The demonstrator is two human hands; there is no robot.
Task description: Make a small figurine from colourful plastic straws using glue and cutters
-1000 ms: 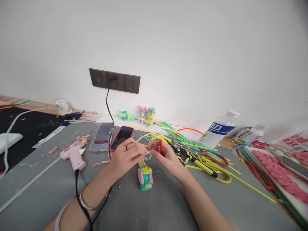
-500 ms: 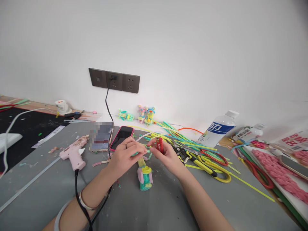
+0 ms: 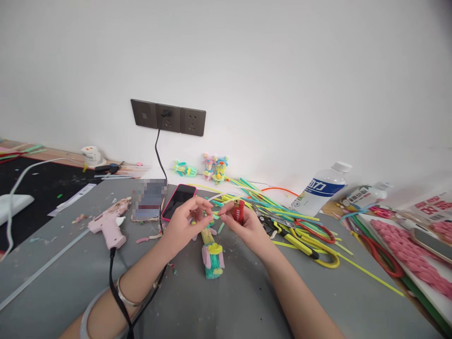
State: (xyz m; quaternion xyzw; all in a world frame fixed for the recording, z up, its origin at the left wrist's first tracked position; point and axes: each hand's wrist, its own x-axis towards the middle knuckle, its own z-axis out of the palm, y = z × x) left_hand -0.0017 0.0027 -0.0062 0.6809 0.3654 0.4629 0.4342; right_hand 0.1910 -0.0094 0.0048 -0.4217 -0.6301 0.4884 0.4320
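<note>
My right hand [image 3: 247, 227] is closed around a red lighter [image 3: 238, 210], held upright above the grey table [image 3: 226, 301]. My left hand [image 3: 185, 221] pinches a small thin strip [image 3: 211, 217] between thumb and fingers, its tip meeting my right fingertips. Just below both hands lies a small figure of pastel strips [image 3: 213, 257], green, pink and yellow. A pile of coloured strips [image 3: 261, 200] spreads out behind my right hand.
A pink glue gun [image 3: 109, 226] lies at the left, its black cord crossing my left forearm. Two phones [image 3: 162, 200] lie behind my hands. Yellow-handled pliers and scissors [image 3: 300, 238], two bottles [image 3: 321, 188] and a tray of pink pieces [image 3: 409, 254] sit at the right. Wall sockets [image 3: 168, 117] behind.
Both hands have risen slightly and moved a little toward the wall. The lighter now stands higher and a bit further right; my left fingers have loosened around the small strip.
</note>
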